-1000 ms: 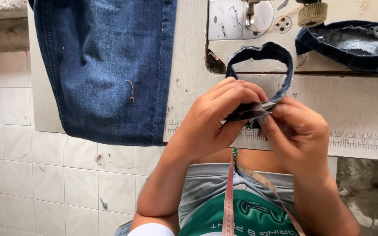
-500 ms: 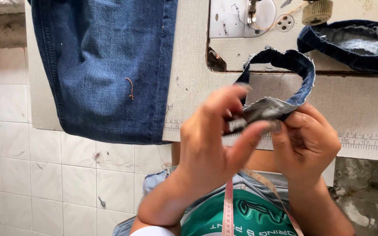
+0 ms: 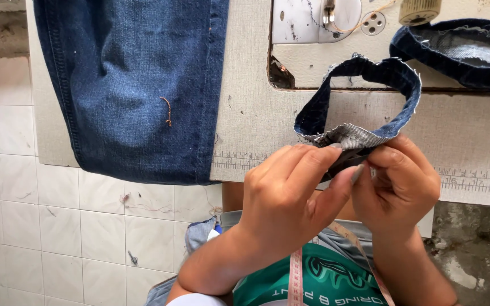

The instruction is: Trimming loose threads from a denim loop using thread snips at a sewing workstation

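Observation:
A cut loop of dark blue denim, frayed at the edge and pale on the inside, stands up in front of me over the sewing table. My left hand pinches the lower edge of the loop with thumb and fingers. My right hand pinches the same folded edge from the right, fingertips touching those of the left. Both hands are just off the table's near edge.
A blue jeans leg hangs over the table's left front edge. A metal needle plate sits at the back, with another denim piece at the right. A ruler strip runs along the edge. A tape measure hangs on my chest.
Both hands have moved right and a little lower with the denim loop. The loop has opened wider, and my left fingers have shifted along its folded lower edge.

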